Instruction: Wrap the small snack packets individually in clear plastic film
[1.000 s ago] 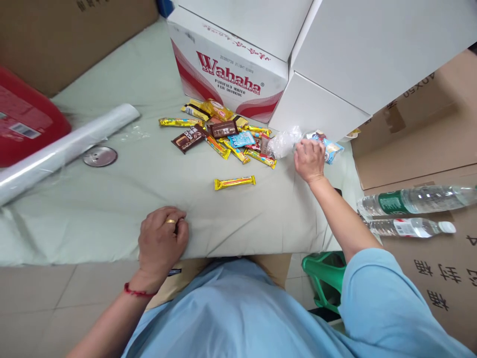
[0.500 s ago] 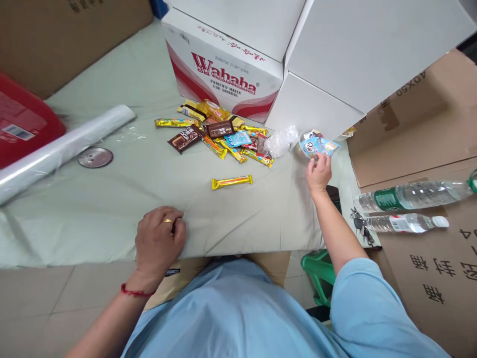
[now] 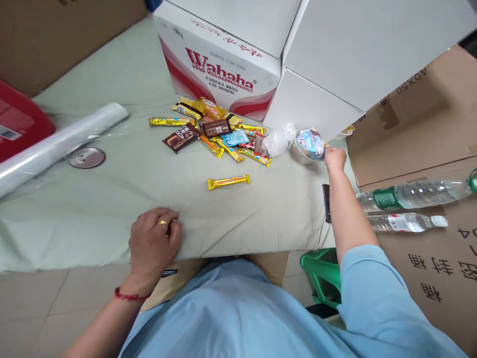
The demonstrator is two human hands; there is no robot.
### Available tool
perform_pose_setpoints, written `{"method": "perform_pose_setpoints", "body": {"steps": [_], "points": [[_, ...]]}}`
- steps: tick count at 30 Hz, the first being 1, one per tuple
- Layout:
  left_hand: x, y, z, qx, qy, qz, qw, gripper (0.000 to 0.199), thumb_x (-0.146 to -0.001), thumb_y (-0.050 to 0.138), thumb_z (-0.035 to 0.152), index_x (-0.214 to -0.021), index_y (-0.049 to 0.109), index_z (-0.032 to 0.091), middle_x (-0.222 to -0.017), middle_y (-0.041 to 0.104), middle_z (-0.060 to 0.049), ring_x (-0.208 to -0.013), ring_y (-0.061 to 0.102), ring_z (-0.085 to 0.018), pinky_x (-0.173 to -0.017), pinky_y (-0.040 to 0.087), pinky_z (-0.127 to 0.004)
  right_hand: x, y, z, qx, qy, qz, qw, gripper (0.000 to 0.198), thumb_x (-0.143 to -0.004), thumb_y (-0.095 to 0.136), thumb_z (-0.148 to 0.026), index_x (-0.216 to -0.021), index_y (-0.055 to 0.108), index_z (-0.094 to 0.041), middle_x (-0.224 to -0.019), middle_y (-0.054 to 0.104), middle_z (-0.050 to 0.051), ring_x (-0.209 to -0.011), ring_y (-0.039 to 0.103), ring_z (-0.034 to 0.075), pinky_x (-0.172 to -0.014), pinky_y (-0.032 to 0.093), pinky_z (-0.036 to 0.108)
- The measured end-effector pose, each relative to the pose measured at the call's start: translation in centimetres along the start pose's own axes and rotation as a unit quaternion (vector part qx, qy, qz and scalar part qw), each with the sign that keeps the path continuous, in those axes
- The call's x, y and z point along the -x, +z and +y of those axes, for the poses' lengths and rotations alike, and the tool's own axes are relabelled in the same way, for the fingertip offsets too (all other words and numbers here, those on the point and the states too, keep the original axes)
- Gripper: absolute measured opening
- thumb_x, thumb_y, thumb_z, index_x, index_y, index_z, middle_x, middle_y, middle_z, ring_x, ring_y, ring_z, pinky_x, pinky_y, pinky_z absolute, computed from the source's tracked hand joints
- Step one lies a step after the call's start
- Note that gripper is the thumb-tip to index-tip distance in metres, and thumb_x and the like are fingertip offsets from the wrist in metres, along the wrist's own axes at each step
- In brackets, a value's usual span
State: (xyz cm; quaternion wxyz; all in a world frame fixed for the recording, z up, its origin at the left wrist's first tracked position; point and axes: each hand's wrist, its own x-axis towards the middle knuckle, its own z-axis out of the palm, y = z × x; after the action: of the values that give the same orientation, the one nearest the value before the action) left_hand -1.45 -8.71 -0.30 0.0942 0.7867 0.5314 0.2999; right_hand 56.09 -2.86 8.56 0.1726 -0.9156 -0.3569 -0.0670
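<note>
My right hand (image 3: 336, 160), at the right of the table, is closed in a pinch on the right edge of a blue printed snack packet (image 3: 311, 143). The packet rests over a pale round tub (image 3: 299, 153); whether the two are joined I cannot tell. Against the tub's left side lies crumpled clear plastic (image 3: 278, 141). Curled into a fist, my left hand (image 3: 155, 241) rests on the table's front edge, with nothing visible in it. Between the hands lies a yellow-wrapped snack bar (image 3: 228, 182), touched by neither.
A heap of wrapped snacks, with brown chocolate packets (image 3: 181, 137), lies before the Wahaha carton (image 3: 219, 74). Left are a plastic film roll (image 3: 67, 144), a round metal lid (image 3: 87, 157) and a red container (image 3: 22, 122). Right are a dark phone-like object (image 3: 327, 203) and water bottles (image 3: 417, 195).
My right hand has moved right, from the packet's front to its right edge. The packet has turned, its logo now at the right, and more of the tub shows. My left hand stays put.
</note>
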Motion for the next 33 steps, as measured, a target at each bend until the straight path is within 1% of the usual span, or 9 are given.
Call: {"method": "perform_pose_setpoints", "body": {"steps": [3,7,10,13,17,20,24,29,33], "points": [[0.0,0.1,0.0,0.002,-0.004,-0.002,1.000,0.014,-0.091,0.054,0.018,-0.094,0.067,0.022,-0.104,0.071,-0.012,-0.108,0.068,-0.035,-0.093,0.052,-0.055,0.5,0.5,-1.1,0.025,0.059,-0.001,0.998,0.043,-0.102,0.046,-0.035,-0.095,0.080,-0.010,-0.096,0.075,0.024,-0.098,0.069,0.035,-0.085,0.051,0.044],[0.0,0.3,-0.2,0.009,-0.003,0.006,1.000,0.014,-0.090,0.055,0.017,-0.093,0.069,0.022,-0.103,0.072,-0.014,-0.107,0.068,-0.034,-0.093,0.051,-0.052,1.4,0.7,-1.8,0.024,0.077,0.011,0.997,0.046,-0.104,0.041,-0.036,-0.105,0.080,-0.011,-0.109,0.074,0.027,-0.108,0.069,0.039,-0.093,0.051,0.050],[0.0,0.5,-0.4,0.012,-0.004,0.011,1.000,0.014,-0.090,0.056,0.017,-0.092,0.069,0.022,-0.102,0.073,-0.014,-0.106,0.068,-0.033,-0.094,0.050,-0.049,2.2,0.5,-2.0,0.021,0.076,0.024,0.997,0.047,-0.105,0.037,-0.036,-0.108,0.078,-0.013,-0.110,0.073,0.025,-0.109,0.069,0.039,-0.093,0.051,0.051],[0.1,0.6,-0.4,0.008,-0.002,0.011,1.000,0.015,-0.090,0.055,0.017,-0.093,0.069,0.022,-0.102,0.073,-0.013,-0.107,0.068,-0.033,-0.094,0.049,-0.048,3.0,0.1,-2.1,0.020,0.069,0.093,0.993,0.042,-0.103,0.043,-0.038,-0.126,0.069,-0.014,-0.120,0.069,0.024,-0.105,0.069,0.037,-0.088,0.053,0.050],[0.1,0.5,-0.4,0.003,0.002,0.010,1.000,0.017,-0.091,0.055,0.017,-0.094,0.070,0.022,-0.104,0.073,-0.014,-0.108,0.068,-0.033,-0.094,0.050,-0.048,4.1,-1.0,-2.4,0.016,-0.004,0.168,0.986,0.042,-0.104,0.041,-0.038,-0.132,0.060,-0.014,-0.130,0.060,0.024,-0.108,0.068,0.036,-0.086,0.053,0.048],[0.1,0.5,-0.4,-0.002,0.001,0.013,1.000,0.016,-0.090,0.055,0.017,-0.094,0.070,0.022,-0.103,0.073,-0.013,-0.107,0.068,-0.033,-0.094,0.050,-0.048,4.9,-1.7,-3.2,0.023,-0.114,0.160,0.980,0.045,-0.108,0.031,-0.043,-0.130,0.061,-0.017,-0.125,0.062,0.021,-0.114,0.064,0.034,-0.091,0.051,0.046],[0.1,0.5,-0.3,-0.009,0.007,0.022,1.000,0.015,-0.091,0.054,0.017,-0.093,0.068,0.023,-0.103,0.073,-0.012,-0.107,0.068,-0.032,-0.095,0.049,-0.047,5.1,-1.4,-4.8,0.065,-0.225,0.104,0.967,0.053,-0.105,0.042,-0.055,-0.138,0.060,-0.018,-0.120,0.069,0.018,-0.120,0.056,0.036,-0.098,0.046,0.048],[0.0,0.4,-0.2,-0.006,0.007,0.014,1.000,0.016,-0.092,0.054,0.016,-0.092,0.069,0.021,-0.101,0.074,-0.014,-0.105,0.068,-0.033,-0.092,0.050,-0.048,3.5,-0.5,-5.7,0.063,-0.149,0.020,0.987,0.044,-0.105,0.038,-0.038,-0.129,0.069,-0.017,-0.105,0.074,0.016,-0.107,0.058,0.034,-0.095,0.045,0.045],[0.1,0.4,-0.2,-0.020,0.015,0.017,1.000,0.017,-0.093,0.053,0.016,-0.092,0.069,0.020,-0.102,0.074,-0.014,-0.105,0.068,-0.033,-0.091,0.050,-0.047,3.3,-0.4,-5.4,0.070,-0.121,0.018,0.990,0.039,-0.106,0.040,-0.035,-0.121,0.073,-0.021,-0.107,0.070,0.016,-0.114,0.053,0.035,-0.095,0.044,0.047]]}}
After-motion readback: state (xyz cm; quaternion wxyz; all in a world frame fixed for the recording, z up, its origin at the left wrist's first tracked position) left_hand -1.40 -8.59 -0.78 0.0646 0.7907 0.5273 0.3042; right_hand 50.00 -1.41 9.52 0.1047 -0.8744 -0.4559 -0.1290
